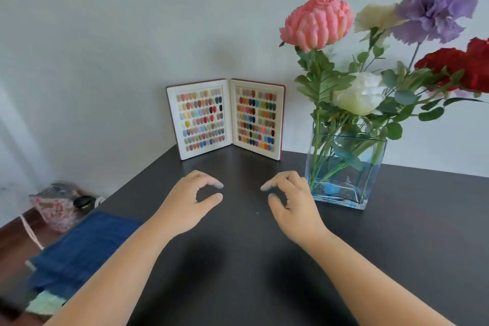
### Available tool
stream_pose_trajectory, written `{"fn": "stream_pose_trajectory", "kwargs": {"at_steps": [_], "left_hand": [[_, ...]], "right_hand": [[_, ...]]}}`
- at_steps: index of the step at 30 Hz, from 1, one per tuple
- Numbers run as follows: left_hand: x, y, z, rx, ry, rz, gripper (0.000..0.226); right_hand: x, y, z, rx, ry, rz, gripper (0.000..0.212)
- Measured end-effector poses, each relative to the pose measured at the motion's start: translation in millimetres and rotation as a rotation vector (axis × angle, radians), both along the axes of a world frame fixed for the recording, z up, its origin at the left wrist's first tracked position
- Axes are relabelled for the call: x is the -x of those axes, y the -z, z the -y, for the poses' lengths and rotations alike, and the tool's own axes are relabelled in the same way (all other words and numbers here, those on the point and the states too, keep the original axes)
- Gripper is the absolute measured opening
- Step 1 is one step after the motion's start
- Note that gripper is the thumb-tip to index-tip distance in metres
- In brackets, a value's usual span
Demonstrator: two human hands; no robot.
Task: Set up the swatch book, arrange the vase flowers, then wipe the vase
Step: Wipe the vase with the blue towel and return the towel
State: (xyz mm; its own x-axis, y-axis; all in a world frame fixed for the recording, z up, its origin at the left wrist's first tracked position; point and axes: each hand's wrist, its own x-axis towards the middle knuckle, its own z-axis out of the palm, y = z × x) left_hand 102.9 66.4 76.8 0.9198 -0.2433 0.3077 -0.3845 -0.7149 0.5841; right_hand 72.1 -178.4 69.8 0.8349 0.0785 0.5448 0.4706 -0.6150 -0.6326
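Both grips – left hand, right hand – half-open, empty; glass vase at 2 o'clock seems heavy, slippery – hold its flat sides.

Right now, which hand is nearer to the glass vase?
Right. The right hand hovers just beside the glass vase, at its lower left corner; the left hand is farther left, in front of the swatch book.
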Motion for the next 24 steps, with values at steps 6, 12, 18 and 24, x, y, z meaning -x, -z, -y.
{"fn": "stream_pose_trajectory", "kwargs": {"at_steps": [6,12,18,24], "left_hand": [[36,14,-74,0.040,-0.224,0.074,0.022],[58,36,-143,-0.121,-0.363,0.060,0.033],[76,52,-196,-0.275,-0.459,0.045,0.031],[78,64,-224,-0.311,-0.674,-0.134,0.057]], "right_hand": [[-8,19,-74,0.121,-0.219,-0.172,0.027],[-11,37,-143,0.275,-0.355,-0.290,0.038],[-16,60,-198,0.523,-0.220,-0.325,0.055],[-17,64,-237,0.643,-0.079,-0.267,0.067]]}}
